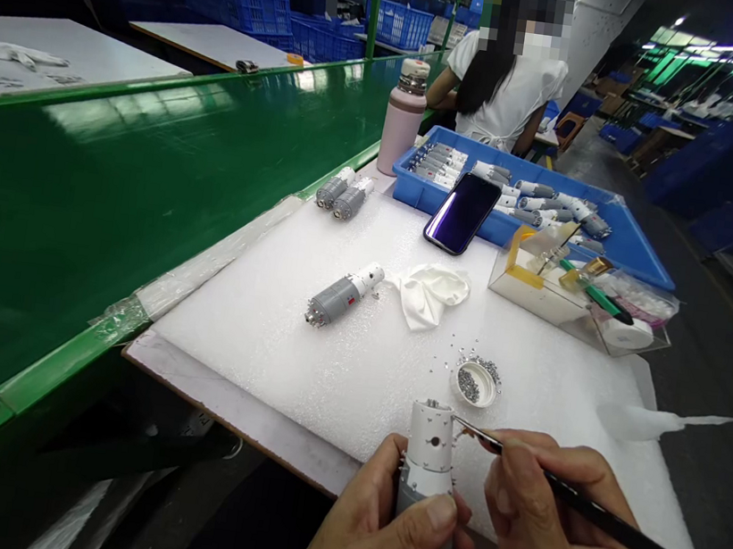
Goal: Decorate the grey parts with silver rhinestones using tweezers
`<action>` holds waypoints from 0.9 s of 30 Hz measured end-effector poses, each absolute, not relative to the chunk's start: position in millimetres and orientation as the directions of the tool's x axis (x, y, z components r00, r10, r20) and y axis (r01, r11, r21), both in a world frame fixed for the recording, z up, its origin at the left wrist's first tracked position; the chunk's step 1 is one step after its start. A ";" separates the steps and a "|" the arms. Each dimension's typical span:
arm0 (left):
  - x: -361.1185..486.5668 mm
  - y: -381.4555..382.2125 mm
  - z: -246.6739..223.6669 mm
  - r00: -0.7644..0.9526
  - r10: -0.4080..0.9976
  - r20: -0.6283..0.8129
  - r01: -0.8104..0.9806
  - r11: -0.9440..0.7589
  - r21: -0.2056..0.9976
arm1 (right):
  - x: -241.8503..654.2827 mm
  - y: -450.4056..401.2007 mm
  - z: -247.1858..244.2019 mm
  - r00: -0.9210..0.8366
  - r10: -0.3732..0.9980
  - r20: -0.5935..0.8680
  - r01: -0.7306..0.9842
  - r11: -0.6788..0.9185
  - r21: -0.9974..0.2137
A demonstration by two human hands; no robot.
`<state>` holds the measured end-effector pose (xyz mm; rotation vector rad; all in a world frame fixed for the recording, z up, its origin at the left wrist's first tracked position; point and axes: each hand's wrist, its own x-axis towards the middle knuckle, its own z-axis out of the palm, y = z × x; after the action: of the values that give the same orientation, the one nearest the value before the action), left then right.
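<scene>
My left hand [383,529] is wrapped round a white and grey model spacecraft [431,441], held upright at the near edge of the foam-covered table [251,331]. In my right hand [550,524] is a thin black fine-tipped tool, like a brush [617,524]; its tip touches or nearly touches the model's upper right side. Just beyond, a round white cap [477,385] holds many tiny silver pieces, with some scattered around it. Another such model [343,294] lies on the foam beside a crumpled white cloth [427,296].
Two more models [345,193] lie at the far left edge, beside a green conveyor [152,156]. A pink bottle [403,122], a phone [462,213] leaning on a blue tray [640,252] of models, and a clear box [558,300] of supplies line the back. A person [506,86] sits beyond.
</scene>
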<state>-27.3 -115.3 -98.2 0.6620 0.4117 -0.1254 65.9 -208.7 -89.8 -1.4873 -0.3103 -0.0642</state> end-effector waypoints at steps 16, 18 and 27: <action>-28.0 -102.1 -90.7 0.876 0.140 -0.461 0.195 0.772 0.605 | 128.9 -228.2 -95.8 0.907 0.287 0.308 0.379 -0.239 -0.894; -27.1 -99.2 -90.1 0.878 0.152 -0.454 0.201 0.744 0.637 | 137.0 -228.0 -98.9 0.888 0.367 0.279 0.393 -0.288 -0.873; -25.1 -98.2 -89.7 0.845 0.193 -0.499 0.193 0.761 0.620 | 140.2 -222.8 -108.1 0.828 0.487 0.279 0.453 -0.288 -0.844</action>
<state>-25.1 -98.2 -89.7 0.7168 0.5773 -0.0002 140.2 -222.8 -108.1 -1.9233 -0.7026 0.0389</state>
